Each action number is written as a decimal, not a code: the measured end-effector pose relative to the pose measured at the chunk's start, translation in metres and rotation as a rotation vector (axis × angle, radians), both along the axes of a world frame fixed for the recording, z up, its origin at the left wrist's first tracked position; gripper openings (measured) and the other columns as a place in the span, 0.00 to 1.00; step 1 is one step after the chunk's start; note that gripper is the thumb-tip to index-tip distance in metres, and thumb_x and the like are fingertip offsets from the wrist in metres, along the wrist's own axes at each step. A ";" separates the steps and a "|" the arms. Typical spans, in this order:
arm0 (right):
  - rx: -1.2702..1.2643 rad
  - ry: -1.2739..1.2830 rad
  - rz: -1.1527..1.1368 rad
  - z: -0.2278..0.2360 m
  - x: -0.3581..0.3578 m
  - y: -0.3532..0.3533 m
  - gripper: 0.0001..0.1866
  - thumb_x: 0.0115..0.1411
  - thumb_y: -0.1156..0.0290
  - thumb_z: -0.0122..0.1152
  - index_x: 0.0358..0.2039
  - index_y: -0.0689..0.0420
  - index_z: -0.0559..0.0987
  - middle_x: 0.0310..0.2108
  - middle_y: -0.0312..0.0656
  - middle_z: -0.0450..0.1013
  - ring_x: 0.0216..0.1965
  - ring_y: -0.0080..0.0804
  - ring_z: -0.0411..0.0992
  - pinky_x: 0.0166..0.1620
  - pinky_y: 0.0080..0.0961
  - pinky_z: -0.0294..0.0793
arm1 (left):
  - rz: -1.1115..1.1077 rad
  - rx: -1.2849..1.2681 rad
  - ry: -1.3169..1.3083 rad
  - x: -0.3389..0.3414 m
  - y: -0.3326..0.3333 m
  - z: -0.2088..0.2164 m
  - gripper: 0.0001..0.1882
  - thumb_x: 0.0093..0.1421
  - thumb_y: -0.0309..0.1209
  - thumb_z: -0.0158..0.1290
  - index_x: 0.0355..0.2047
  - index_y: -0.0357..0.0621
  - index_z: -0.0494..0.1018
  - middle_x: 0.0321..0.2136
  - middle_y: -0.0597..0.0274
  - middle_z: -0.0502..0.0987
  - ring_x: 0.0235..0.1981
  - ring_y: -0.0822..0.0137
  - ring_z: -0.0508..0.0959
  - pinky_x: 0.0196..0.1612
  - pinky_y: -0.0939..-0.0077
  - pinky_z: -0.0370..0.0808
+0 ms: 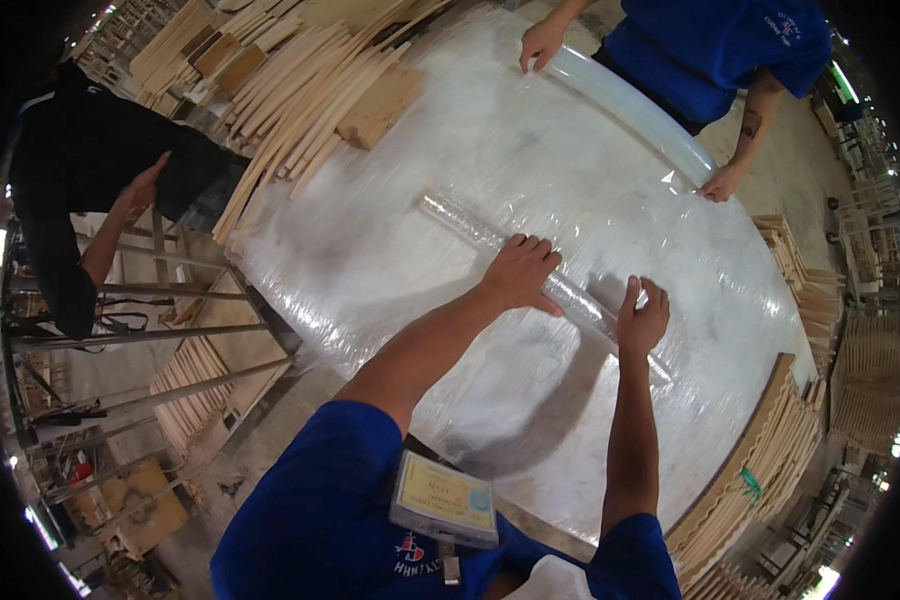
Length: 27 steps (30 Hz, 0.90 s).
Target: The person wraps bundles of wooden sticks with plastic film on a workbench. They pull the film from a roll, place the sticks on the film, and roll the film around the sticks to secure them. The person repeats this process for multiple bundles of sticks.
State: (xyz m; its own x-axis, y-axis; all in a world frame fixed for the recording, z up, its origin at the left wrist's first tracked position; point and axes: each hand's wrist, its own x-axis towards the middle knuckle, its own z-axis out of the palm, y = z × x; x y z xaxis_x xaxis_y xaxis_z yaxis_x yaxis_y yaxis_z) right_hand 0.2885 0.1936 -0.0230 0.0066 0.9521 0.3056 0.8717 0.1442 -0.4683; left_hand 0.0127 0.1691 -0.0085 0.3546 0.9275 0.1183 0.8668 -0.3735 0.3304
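Your left hand (520,272) lies over the middle of the clear roll (588,304), fingers bent across its far side and thumb along the near side; you cannot tell from here how firmly that grip closes on it. Your right hand (643,318) is over the near right part of the roll, its grip loosely curled, thumb and fingers apart, with nothing seen pinched between them; whether the palm presses on the roll is hidden.

The roll lies slantwise across the middle of the table (705,285), one end far left and the other near right, past your right hand. Shiny, wrinkled film covers the white tabletop.

At the far right edge, a co-worker (710,50) in a blue shirt holds a wide band of clear film (630,108), one hand at each end. Another person (100,160) in dark clothes is at the far left, beyond the metal frame (135,340).

Long wooden strips (305,90) are heaped at the table's far left, against a wooden block (382,105). More wood (770,440) is stacked at the near right, with a green tie (750,483) on it.
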 end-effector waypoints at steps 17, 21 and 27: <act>-0.128 -0.016 0.283 0.001 -0.020 -0.302 0.52 0.61 0.46 0.75 0.75 0.60 0.62 0.75 0.62 0.58 0.77 0.68 0.53 0.76 0.72 0.44 | 0.189 -0.117 0.036 -0.022 -0.172 0.009 0.50 0.36 0.69 0.74 0.47 0.42 0.77 0.49 0.52 0.76 0.56 0.50 0.74 0.66 0.52 0.65; -0.025 -0.065 0.221 -0.015 -0.023 -0.262 0.54 0.65 0.40 0.69 0.78 0.64 0.59 0.79 0.63 0.52 0.80 0.67 0.47 0.76 0.70 0.45 | 0.264 0.002 0.003 -0.019 -0.130 0.003 0.44 0.45 0.63 0.74 0.51 0.43 0.75 0.51 0.54 0.73 0.58 0.49 0.71 0.66 0.48 0.63; 0.116 -0.147 0.067 -0.002 -0.036 -0.055 0.50 0.67 0.35 0.60 0.77 0.59 0.63 0.78 0.62 0.55 0.79 0.68 0.51 0.74 0.75 0.46 | 0.121 0.259 -0.072 -0.015 -0.074 -0.033 0.46 0.53 0.62 0.71 0.62 0.42 0.74 0.60 0.50 0.73 0.65 0.46 0.68 0.74 0.42 0.56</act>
State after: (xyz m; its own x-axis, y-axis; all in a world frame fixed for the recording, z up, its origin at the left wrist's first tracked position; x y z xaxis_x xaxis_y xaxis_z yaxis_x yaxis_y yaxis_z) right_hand 0.2527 0.1383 -0.0250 -0.1083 0.9072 0.4065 0.9160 0.2500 -0.3139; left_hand -0.0019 0.0953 -0.0414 0.2253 0.8982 0.3774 0.8880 -0.3487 0.2998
